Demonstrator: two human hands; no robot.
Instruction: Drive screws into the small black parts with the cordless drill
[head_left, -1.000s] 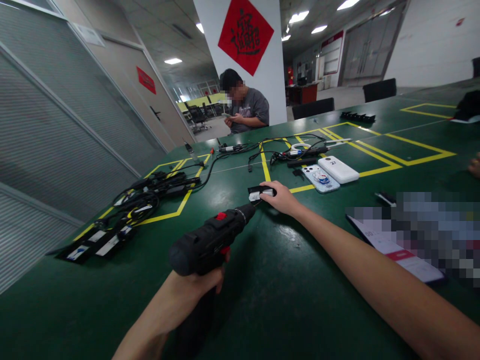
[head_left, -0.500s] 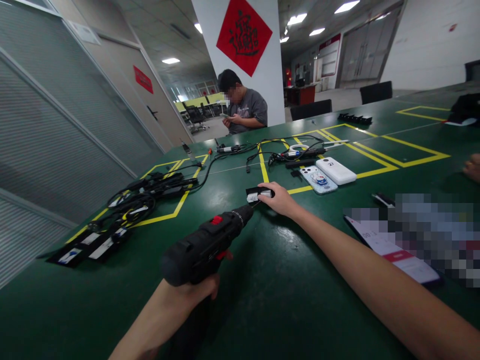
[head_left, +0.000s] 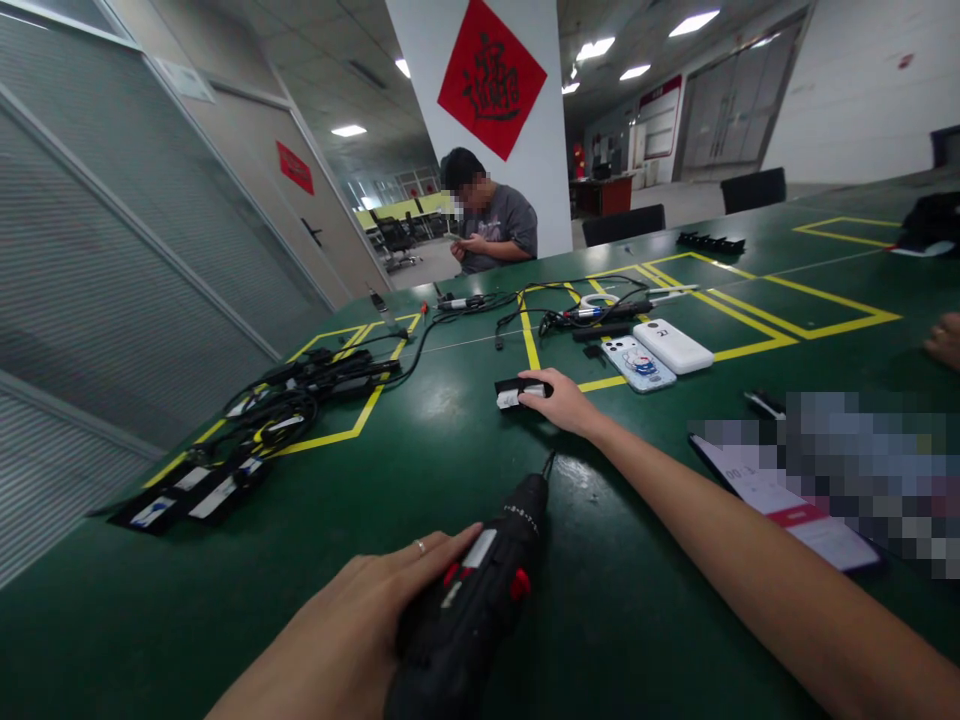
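Observation:
A black cordless drill (head_left: 480, 610) with red accents is in the lower middle, its bit pointing up and slightly right. My left hand (head_left: 382, 590) is closed around it, a ring on one finger; the drill's lower end runs out of view. Further up, my right hand (head_left: 559, 400) pinches a small black piece with a white label (head_left: 510, 396) at the table's middle. Part of that piece is hidden under my fingers. The drill bit is apart from it, nearer to me.
Tangled black cables (head_left: 315, 385) and labelled black strips (head_left: 217, 495) lie at left. A patterned phone (head_left: 637, 362) and a white power bank (head_left: 673, 345) are right of my hand. A tablet-like screen (head_left: 795, 510) lies at right. Across the green table (head_left: 450, 450) sits a person (head_left: 499, 225).
The drill has swung back and down, away from the black piece, and rolled over in my left hand. My right hand keeps its hold on the piece in nearly the same place.

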